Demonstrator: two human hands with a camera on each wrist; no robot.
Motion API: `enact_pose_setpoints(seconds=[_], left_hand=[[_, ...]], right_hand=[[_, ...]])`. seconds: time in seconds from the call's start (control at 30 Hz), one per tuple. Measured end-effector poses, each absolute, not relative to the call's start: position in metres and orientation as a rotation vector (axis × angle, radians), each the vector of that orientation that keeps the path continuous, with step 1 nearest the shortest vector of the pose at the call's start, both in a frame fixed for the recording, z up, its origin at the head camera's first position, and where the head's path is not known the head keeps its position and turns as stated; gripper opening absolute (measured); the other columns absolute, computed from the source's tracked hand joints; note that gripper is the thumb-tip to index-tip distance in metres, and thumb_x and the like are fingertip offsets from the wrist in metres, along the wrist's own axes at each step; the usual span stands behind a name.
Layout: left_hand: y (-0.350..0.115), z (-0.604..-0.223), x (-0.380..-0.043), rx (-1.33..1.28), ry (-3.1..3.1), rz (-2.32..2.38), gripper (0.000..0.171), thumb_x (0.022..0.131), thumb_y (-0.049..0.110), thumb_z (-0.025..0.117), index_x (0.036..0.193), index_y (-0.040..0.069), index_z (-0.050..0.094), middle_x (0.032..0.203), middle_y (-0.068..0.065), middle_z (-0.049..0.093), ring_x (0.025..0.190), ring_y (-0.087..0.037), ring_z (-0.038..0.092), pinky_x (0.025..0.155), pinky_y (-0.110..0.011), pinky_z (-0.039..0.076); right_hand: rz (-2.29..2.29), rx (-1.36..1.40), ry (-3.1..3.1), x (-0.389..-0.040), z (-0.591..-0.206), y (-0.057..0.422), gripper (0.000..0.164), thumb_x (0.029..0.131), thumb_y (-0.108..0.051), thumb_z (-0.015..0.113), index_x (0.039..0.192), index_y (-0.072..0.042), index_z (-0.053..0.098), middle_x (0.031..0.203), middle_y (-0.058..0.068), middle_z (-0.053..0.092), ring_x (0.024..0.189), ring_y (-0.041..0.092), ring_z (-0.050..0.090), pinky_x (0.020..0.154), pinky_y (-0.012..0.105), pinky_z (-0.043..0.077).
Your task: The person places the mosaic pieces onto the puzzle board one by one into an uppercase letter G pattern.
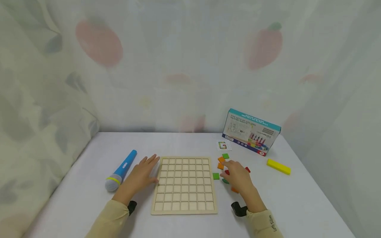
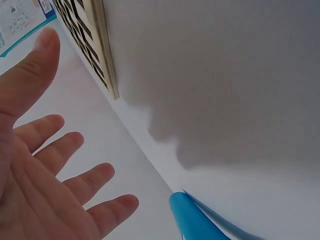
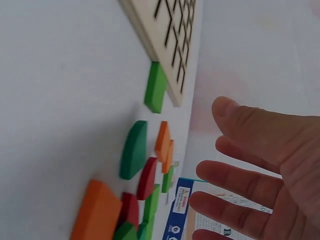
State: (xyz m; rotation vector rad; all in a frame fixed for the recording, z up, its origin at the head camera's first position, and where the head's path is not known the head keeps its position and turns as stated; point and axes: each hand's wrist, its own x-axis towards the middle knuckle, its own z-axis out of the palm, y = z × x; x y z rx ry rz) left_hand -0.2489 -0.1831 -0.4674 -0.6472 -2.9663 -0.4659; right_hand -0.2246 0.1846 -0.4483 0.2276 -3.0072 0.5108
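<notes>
A wooden grid board with rows of square recesses lies on the white table. My left hand hovers by its left edge, fingers spread and holding nothing. Over a loose group of coloured tiles to the right of the board is my right hand, its fingers slightly bent with nothing between them. Among those tiles are a green square tile close to the board's edge, a dark green rounded tile, a red tile and an orange tile. In the head view the hand hides some tiles.
A blue toy microphone lies left of my left hand. Behind the tiles are a small pattern card and a standing printed box. A yellow bar lies at the right. A curtain hangs behind the table.
</notes>
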Motion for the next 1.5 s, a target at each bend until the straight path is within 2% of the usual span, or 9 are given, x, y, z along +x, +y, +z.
enact_pose_setpoints(seconds=[0.33,0.6,0.83,1.1,1.3,1.5], left_hand=[[-0.178,-0.466,-0.268,-0.676,-3.148,-0.387,0.102,0.057,0.031,0.085,0.143,0.010,0.034,0.151,-0.012,0.023,0.134,-0.047,0.016,0.093,-0.074,0.020],[-0.179,-0.467,-0.284,-0.688,-3.308,-0.391,0.111,0.050,0.035,0.087,0.144,0.012,0.032,0.153,-0.010,0.018,0.136,-0.047,0.009,0.095,-0.074,0.011],[-0.178,-0.465,-0.292,-0.721,-3.386,-0.453,0.116,0.052,0.033,0.088,0.146,0.007,0.026,0.153,-0.011,0.016,0.136,-0.046,0.009,0.096,-0.073,0.013],[-0.176,-0.468,-0.297,-0.720,-3.393,-0.450,0.118,0.050,0.031,0.089,0.146,0.007,0.025,0.154,-0.010,0.015,0.136,-0.045,0.010,0.097,-0.072,0.014],[-0.175,-0.469,-0.296,-0.712,-3.383,-0.424,0.118,0.049,0.030,0.089,0.146,0.006,0.026,0.153,-0.011,0.016,0.135,-0.047,0.013,0.095,-0.073,0.016],[-0.172,-0.464,-0.291,-0.683,-3.394,-0.447,0.116,0.049,0.028,0.089,0.145,0.007,0.027,0.153,-0.011,0.016,0.135,-0.046,0.013,0.096,-0.073,0.015]], right_hand=[[0.496,0.172,-3.140,-0.222,-0.463,0.191,0.035,0.075,-0.019,0.076,0.107,-0.010,0.069,0.101,0.001,0.065,0.099,0.022,0.058,0.083,0.045,0.049],[0.437,0.274,-3.124,-0.222,-0.475,0.195,0.030,0.072,-0.014,0.078,0.101,-0.012,0.071,0.101,-0.001,0.061,0.097,0.019,0.057,0.083,0.040,0.050],[0.371,0.308,-3.136,-0.224,-0.480,0.196,0.032,0.073,-0.010,0.077,0.104,-0.009,0.071,0.098,0.000,0.057,0.083,0.014,0.054,0.075,0.035,0.051],[0.338,0.362,-3.132,-0.225,-0.483,0.194,0.031,0.073,-0.007,0.076,0.103,-0.010,0.070,0.092,-0.002,0.058,0.081,0.014,0.056,0.075,0.035,0.052],[0.332,0.359,-3.139,-0.227,-0.481,0.192,0.025,0.074,-0.014,0.077,0.098,-0.013,0.069,0.085,-0.004,0.056,0.075,0.013,0.055,0.071,0.035,0.052],[0.323,0.321,-3.141,-0.227,-0.479,0.191,0.026,0.074,-0.020,0.076,0.098,-0.014,0.068,0.092,0.001,0.062,0.079,0.017,0.058,0.070,0.039,0.051]])
